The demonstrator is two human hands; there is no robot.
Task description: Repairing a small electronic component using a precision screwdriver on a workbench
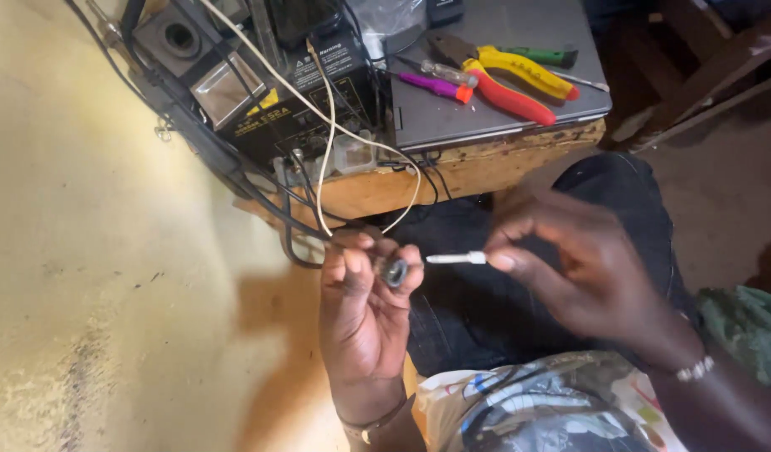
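The left hand [364,310] pinches a small round metal part [394,271] between its fingertips. The right hand [582,272] grips a thin white stick [457,259], its tip just beside the part. Pliers [507,79] lie on the worktop [452,172].

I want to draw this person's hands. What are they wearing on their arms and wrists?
Both forearms are bare, with no sleeves or gloves. The right hand has a pale beaded bracelet on its wrist. The left hand has a thin dark band around its wrist.
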